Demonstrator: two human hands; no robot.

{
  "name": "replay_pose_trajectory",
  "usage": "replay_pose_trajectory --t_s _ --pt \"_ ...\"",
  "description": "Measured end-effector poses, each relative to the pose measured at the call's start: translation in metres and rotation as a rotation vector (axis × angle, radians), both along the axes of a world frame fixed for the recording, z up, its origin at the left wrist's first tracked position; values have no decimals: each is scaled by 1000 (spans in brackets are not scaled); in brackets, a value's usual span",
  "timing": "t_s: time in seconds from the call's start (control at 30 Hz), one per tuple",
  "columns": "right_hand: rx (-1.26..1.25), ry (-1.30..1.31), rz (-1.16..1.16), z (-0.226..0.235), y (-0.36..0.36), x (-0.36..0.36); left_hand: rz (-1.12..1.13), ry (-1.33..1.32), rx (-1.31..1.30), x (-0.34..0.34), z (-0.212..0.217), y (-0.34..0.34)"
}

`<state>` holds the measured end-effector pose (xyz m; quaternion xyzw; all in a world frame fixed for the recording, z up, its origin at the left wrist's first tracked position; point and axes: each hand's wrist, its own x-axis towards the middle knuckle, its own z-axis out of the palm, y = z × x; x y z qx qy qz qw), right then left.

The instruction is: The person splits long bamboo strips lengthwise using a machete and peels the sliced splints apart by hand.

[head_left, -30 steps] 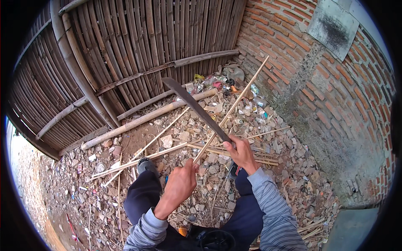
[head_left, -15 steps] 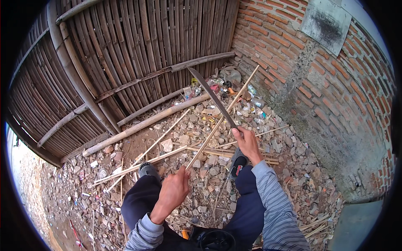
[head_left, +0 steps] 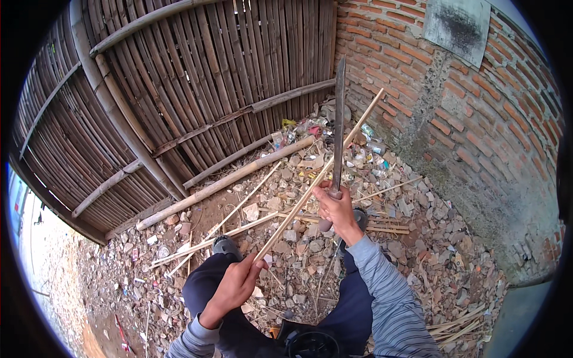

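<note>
My left hand (head_left: 235,281) is closed around the near end of a long pale bamboo strip (head_left: 287,222). The strip slants up and away to the right, its far end rising in front of the brick wall. In my right hand (head_left: 338,210) is a machete (head_left: 339,119), gripped by its handle, whose butt shows below the fingers. Its long dark blade points nearly straight up in view and crosses the strip just above the right hand. Whether blade and strip touch there, I cannot tell.
Stones and litter cover the ground (head_left: 298,244), with loose bamboo strips (head_left: 215,240) in front of my feet and more split pieces (head_left: 459,324) at lower right. A thick bamboo pole (head_left: 227,184) lies along the slatted fence (head_left: 239,65). A brick wall (head_left: 471,137) stands on the right.
The machete has swung from leaning far left to nearly upright, and my right hand has moved slightly left and down. The strip stays in my left hand, which has shifted down and left.
</note>
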<state>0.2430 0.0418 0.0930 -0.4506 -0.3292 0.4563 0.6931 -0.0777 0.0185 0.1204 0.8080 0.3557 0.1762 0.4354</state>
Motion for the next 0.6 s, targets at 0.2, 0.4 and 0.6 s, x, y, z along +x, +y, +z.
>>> replay_pose_trajectory --t_s 0.2,0.4,0.6 --pt "32 34 -74 3 -4 15 260 -186 202 -18 29 -20" --pt "23 48 -141 5 -8 19 481 24 459 -55 83 -78" --pt "25 3 -115 -7 -5 3 82 160 584 11 139 -66"
